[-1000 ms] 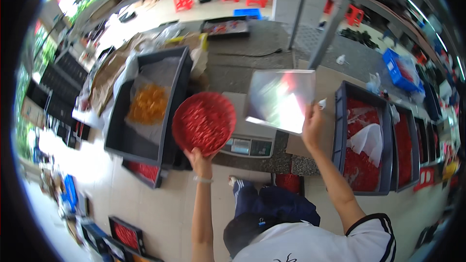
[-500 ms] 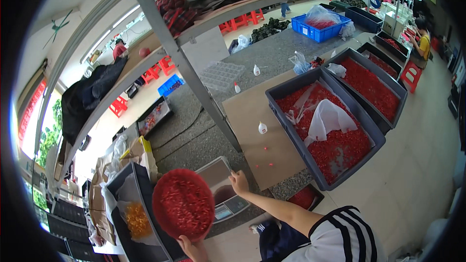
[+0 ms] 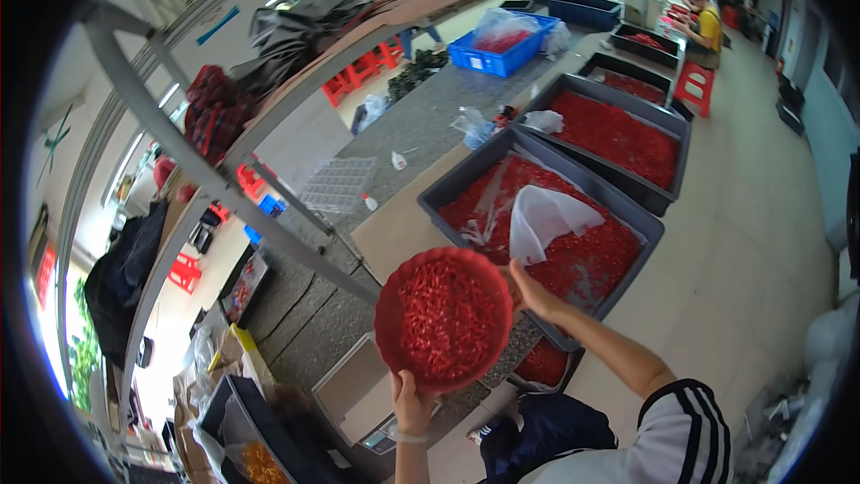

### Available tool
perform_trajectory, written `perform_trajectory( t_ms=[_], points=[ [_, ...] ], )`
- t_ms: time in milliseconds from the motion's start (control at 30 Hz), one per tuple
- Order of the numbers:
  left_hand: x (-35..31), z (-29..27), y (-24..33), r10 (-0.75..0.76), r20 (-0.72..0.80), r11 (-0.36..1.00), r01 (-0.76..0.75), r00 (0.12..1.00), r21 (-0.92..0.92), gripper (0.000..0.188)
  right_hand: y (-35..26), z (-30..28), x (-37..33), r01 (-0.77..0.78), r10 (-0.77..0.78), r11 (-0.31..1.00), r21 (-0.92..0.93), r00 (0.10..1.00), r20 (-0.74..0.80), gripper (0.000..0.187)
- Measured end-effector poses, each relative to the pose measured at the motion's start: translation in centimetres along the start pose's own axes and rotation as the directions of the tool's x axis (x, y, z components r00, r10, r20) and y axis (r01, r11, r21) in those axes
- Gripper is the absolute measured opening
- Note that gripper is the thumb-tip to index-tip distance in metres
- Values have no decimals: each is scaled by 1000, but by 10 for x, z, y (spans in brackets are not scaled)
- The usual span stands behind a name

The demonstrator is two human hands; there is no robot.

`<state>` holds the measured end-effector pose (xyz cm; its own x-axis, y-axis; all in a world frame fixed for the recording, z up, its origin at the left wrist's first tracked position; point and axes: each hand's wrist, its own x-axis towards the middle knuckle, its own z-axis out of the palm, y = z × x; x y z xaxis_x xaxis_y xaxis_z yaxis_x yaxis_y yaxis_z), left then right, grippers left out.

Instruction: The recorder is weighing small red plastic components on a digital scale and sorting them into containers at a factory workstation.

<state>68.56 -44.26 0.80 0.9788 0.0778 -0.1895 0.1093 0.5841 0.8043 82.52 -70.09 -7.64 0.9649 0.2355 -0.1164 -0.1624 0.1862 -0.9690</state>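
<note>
- The view has swung from the scale and the left-hand trays toward the grey tray of red pieces on the worktop, which now fills the middle of the picture.
- The right hand, a second ago holding up a clear sheet and half a second ago reaching to the scale, now touches the rim of the red bowl.
- The bowl now sits beside the grey tray's near edge, the left hand under its lower rim.
</note>
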Motion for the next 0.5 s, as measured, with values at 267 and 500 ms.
perform_trajectory(
  t_ms=[267,500],
  points=[
    [51,63,-47,-20,184,995,37,983,-90,43,-81,-93,-95,-152,158,987,57,980,-123,59],
    [45,83,-60,-9,184,995,27,983,-94,43,37,-234,-334,-155,137,987,47,648,-749,36]
  ],
)
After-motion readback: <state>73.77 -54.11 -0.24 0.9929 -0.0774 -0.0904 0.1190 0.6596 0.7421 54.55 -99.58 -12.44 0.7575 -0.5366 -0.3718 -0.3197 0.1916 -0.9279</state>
